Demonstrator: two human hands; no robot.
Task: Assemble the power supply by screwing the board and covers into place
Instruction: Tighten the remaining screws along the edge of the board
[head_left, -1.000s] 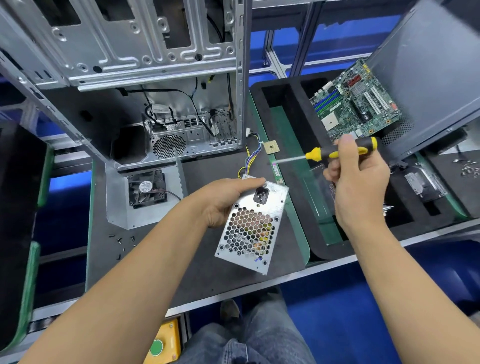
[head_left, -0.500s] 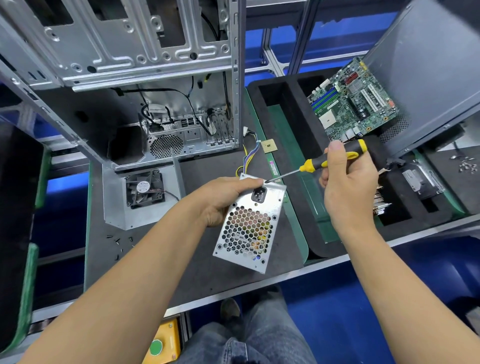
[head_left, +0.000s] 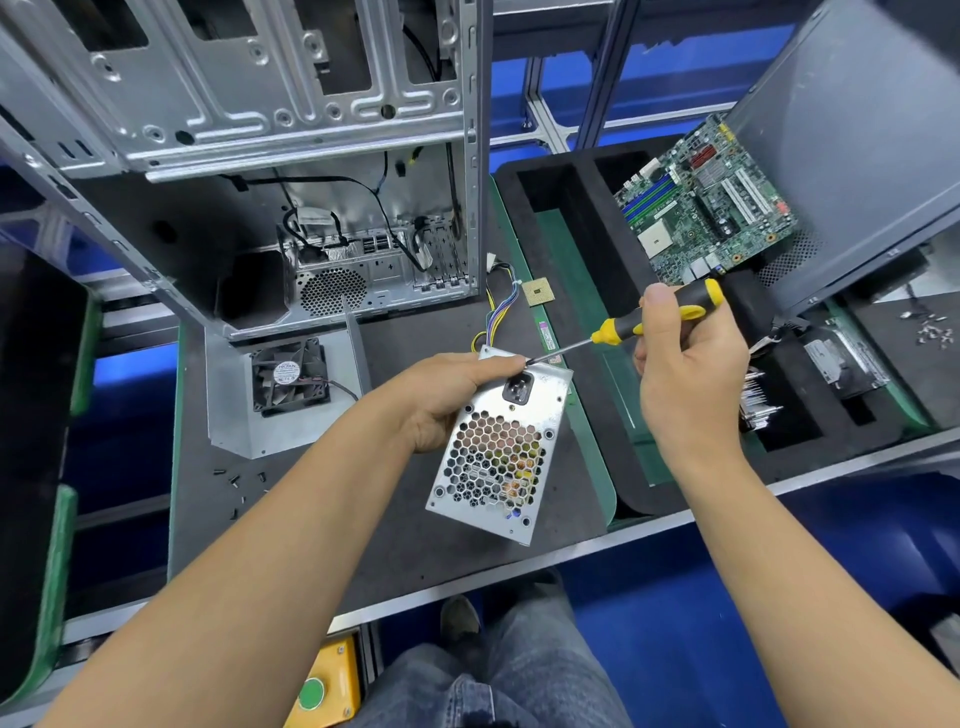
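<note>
A silver power supply with a honeycomb grille and a black socket stands tilted on the dark mat, coloured wires running from its far end. My left hand grips its upper left edge, fingers curled over the top. My right hand holds a yellow and black screwdriver by the handle. The shaft slants down to the left, and its tip meets the top edge of the power supply beside my left fingertips.
An open metal computer case stands behind. A fan in a bracket lies to the left, loose black screws near it. A motherboard leans in the black foam tray. More screws lie far right.
The screwdriver has tilted down and moved left, from hovering level above the tray to touching the power supply's top edge. My left hand keeps its hold.
</note>
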